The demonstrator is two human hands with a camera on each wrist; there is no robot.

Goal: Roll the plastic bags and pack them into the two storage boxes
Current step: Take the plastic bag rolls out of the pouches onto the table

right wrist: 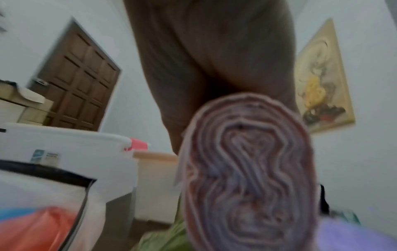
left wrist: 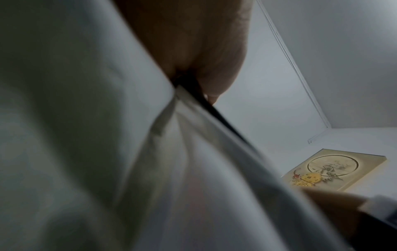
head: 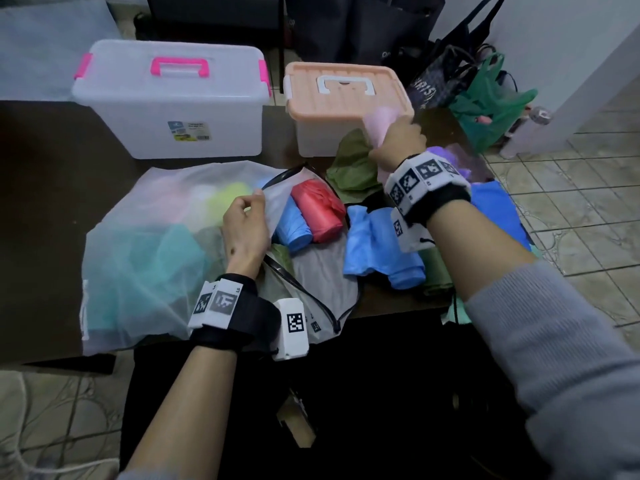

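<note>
Gripping a pink roll (head: 379, 124), right hand (head: 398, 142) fingers (head: 415, 131) curl around it.

- Storage boxes: two, lidded, far side — pink-handled box (head: 169, 98), peach-lidded box (head: 346, 105).
- Rolled bags: four — red roll (head: 318, 211), two blue, one pink.
- Mesh pouches: one.

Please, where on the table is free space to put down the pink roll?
The dark table is bare left of the pink-handled box and behind the mesh bag. Around the right hand, holding the pink roll, loose bags crowd it.
</note>
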